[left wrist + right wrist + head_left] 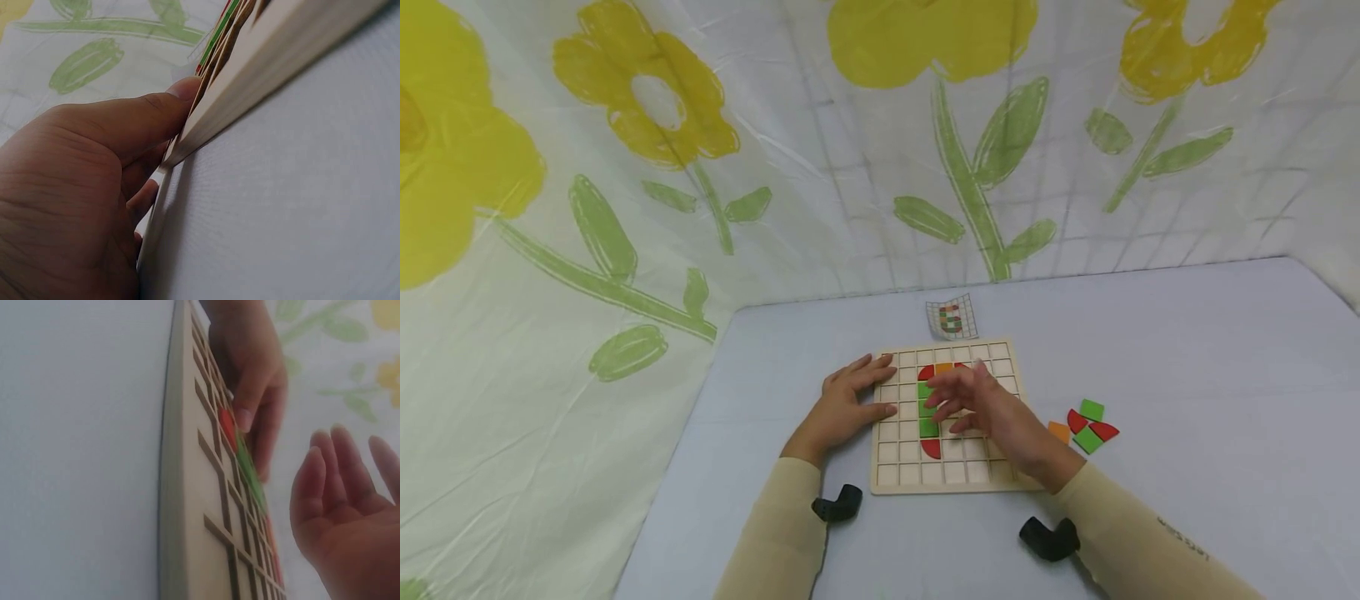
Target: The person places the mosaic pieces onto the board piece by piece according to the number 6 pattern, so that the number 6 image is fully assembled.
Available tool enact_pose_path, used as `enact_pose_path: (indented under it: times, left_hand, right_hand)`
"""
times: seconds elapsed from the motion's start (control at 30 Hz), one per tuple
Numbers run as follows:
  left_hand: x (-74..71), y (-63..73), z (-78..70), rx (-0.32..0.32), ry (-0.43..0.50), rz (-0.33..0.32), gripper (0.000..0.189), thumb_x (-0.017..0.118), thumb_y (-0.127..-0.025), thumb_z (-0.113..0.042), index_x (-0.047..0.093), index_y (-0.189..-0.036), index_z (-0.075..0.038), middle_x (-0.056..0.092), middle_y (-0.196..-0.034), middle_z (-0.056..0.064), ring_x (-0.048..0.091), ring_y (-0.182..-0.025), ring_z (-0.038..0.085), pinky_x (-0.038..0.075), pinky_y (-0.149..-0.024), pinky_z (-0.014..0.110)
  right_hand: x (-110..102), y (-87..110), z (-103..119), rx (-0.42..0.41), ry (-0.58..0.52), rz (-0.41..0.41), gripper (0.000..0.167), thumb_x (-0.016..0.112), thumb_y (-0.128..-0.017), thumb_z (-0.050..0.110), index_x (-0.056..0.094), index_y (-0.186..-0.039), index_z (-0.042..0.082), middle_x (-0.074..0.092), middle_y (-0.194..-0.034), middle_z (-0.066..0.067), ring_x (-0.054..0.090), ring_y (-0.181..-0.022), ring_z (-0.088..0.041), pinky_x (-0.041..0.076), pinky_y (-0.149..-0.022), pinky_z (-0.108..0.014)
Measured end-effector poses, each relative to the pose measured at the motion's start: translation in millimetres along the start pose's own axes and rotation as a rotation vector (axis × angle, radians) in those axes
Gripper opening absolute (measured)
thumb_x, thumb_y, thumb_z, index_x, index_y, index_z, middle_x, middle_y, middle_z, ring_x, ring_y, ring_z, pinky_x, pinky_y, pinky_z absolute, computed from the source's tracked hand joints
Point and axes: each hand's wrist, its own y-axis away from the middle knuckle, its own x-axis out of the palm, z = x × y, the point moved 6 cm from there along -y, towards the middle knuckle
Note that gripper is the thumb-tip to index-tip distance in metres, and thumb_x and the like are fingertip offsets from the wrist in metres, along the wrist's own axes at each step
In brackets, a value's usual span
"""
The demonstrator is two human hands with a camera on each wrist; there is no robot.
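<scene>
A wooden grid board (888, 475) lies flat on the table. In its cells, a column of green squares (928, 427) runs between a red quarter-round (932, 449) below and another above, beside an orange square (943, 368) in the top row. My left hand (842, 408) rests at the board's left side, thumb and fingertips on its edge; the left wrist view shows the thumb (150, 112) lying on the rim. Over the middle of the board hovers my right hand (996, 417), fingers loosely bent and holding nothing, hiding some cells. The right wrist view shows its palm (350, 531) apart from the board.
Right of the board lie loose pieces: green squares (1092, 409), red quarter-rounds (1103, 431) and an orange square (1059, 431). A small gridded pattern card (951, 319) sits behind the board. A flower-printed curtain (820, 208) hangs behind the table.
</scene>
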Motion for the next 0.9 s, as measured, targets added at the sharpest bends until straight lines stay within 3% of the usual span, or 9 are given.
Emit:
enact_pose_path:
  times: [0.2, 0.37, 0.53, 0.73, 0.9]
  left_hand:
    - [-0.7, 0.2, -1.2, 0.015, 0.002, 0.003, 0.064, 0.089, -0.093, -0.033, 0.068, -0.152, -0.021, 0.045, -0.164, -0.023, 0.019, -0.162, 0.014, 0.013, -0.126, 0.059]
    - [-0.6, -0.6, -0.6, 0.024, -0.002, -0.001, 0.064, 0.089, -0.093, -0.032, 0.068, -0.152, -0.020, 0.045, -0.165, -0.022, 0.020, -0.162, 0.014, 0.012, -0.126, 0.057]
    - [-0.4, -1.1, 0.3, 0.027, -0.002, -0.005, 0.064, 0.089, -0.092, -0.032, 0.068, -0.152, -0.020, 0.045, -0.165, -0.022, 0.020, -0.162, 0.014, 0.012, -0.126, 0.055]
    - [-0.4, -0.7, 0.7, 0.015, 0.011, -0.009, 0.064, 0.090, -0.092, -0.032, 0.068, -0.152, -0.021, 0.045, -0.164, -0.024, 0.019, -0.162, 0.015, 0.014, -0.126, 0.058]
    - [0.3, -1.6, 0.0, 0.028, -0.004, -0.002, 0.065, 0.089, -0.092, -0.032, 0.068, -0.152, -0.020, 0.045, -0.165, -0.022, 0.020, -0.162, 0.014, 0.012, -0.126, 0.054]
  right_hand:
    - [-8, 0.2, 5, -0.025, 0.023, -0.016, 0.078, 0.010, -0.117, 0.056, 0.055, -0.151, 0.003, 0.061, -0.134, -0.022, 0.059, -0.121, -0.048, 0.054, -0.097, -0.048]
    - [-17, 3.0, 7, -0.034, 0.048, -0.041, 0.074, 0.013, -0.118, 0.052, 0.053, -0.152, 0.000, 0.061, -0.135, -0.022, 0.058, -0.123, -0.053, 0.055, -0.098, -0.046]
    - [-27, 7.7, 10, -0.030, 0.077, -0.064, 0.067, 0.016, -0.119, 0.049, 0.056, -0.149, 0.005, 0.060, -0.136, -0.021, 0.056, -0.124, -0.056, 0.053, -0.099, -0.047]
    - [-39, 14.0, 15, -0.034, 0.091, -0.084, 0.070, 0.014, -0.119, 0.047, 0.051, -0.150, -0.003, 0.058, -0.138, -0.024, 0.055, -0.122, -0.055, 0.053, -0.097, -0.044]
    - [-52, 19.9, 18, -0.045, 0.116, -0.116, 0.069, 0.015, -0.119, 0.047, 0.053, -0.149, -0.003, 0.058, -0.136, -0.026, 0.058, -0.119, -0.049, 0.053, -0.095, -0.043]
